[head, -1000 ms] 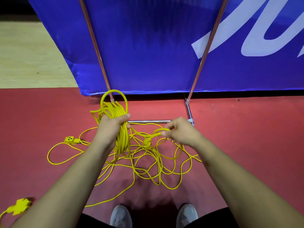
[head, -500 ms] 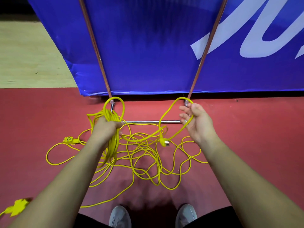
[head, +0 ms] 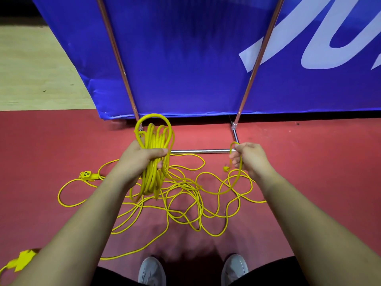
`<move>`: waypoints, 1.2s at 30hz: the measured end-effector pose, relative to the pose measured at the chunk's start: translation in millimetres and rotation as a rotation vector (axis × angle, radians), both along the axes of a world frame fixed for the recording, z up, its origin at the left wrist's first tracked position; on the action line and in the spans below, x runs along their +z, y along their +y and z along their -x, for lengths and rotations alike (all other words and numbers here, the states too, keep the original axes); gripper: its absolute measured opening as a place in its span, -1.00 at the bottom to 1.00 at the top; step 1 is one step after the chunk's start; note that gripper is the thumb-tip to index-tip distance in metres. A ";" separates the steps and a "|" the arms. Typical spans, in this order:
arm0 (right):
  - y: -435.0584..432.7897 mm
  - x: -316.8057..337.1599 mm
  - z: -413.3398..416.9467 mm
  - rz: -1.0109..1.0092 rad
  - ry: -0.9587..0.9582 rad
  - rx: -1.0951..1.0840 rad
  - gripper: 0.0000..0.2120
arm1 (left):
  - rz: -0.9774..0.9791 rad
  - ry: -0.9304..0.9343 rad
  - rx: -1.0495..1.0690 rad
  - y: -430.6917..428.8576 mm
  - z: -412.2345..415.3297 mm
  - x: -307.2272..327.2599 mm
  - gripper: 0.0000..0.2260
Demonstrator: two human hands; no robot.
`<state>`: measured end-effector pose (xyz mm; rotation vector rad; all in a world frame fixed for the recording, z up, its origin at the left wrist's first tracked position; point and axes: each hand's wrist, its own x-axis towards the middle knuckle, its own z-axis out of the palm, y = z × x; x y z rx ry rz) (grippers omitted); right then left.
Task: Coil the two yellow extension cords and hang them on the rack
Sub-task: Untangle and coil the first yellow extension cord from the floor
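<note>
My left hand (head: 142, 159) grips a bundle of coiled yellow cord (head: 153, 139) upright, its loops sticking out above the fist and hanging below it. My right hand (head: 248, 158) pinches the free end of the same cord; a short tail with the plug (head: 226, 168) dangles beside it. A slack strand sags between both hands. Below, loose yellow cord (head: 185, 205) lies tangled on the red floor. The metal rack (head: 203, 151) stands just beyond my hands, two slanted poles rising from its floor bar.
A blue banner (head: 185, 58) hangs behind the rack poles. A yellow socket end (head: 87, 175) lies on the floor at left, another yellow connector (head: 22, 260) at bottom left. My grey shoes (head: 152, 271) stand at the bottom edge. Pale flooring lies at the far left.
My right hand swung out to the right with the cord end and dropped lower, drawing the strand away from the coil. My left hand raised the coil slightly.
</note>
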<state>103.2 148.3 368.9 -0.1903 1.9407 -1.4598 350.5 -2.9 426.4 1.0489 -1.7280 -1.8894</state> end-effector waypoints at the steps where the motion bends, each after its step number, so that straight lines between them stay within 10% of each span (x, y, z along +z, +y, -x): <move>1: -0.7 -1.5 3.2 0.038 -0.016 -0.048 -0.91 | -0.001 -0.017 -0.021 1.1 -0.1 -0.8 -0.91; 7: 3.8 -4.7 13.5 -0.493 0.422 0.119 -0.83 | -0.163 0.043 -0.023 11.0 1.1 -1.9 -0.94; 12: -11.5 15.5 -58.1 0.071 -0.006 0.698 -0.47 | -0.268 0.219 -0.092 17.6 6.9 11.0 -0.91; 16: -22.1 18.8 -94.2 0.180 0.056 0.930 -0.96 | -0.362 0.295 -0.043 20.5 9.9 16.0 -0.89; 26: -15.4 38.3 -29.6 0.293 0.418 0.116 -0.89 | -0.224 0.017 -0.070 -2.5 -10.6 12.6 -0.90; 30: -5.6 18.8 -19.8 0.073 0.419 0.407 -0.83 | -0.324 0.145 -0.156 -11.6 -24.9 21.6 -0.91; 36: -19.1 31.9 -54.5 0.307 0.239 0.587 -0.90 | -0.436 0.252 -0.308 -6.5 -25.1 19.2 -0.67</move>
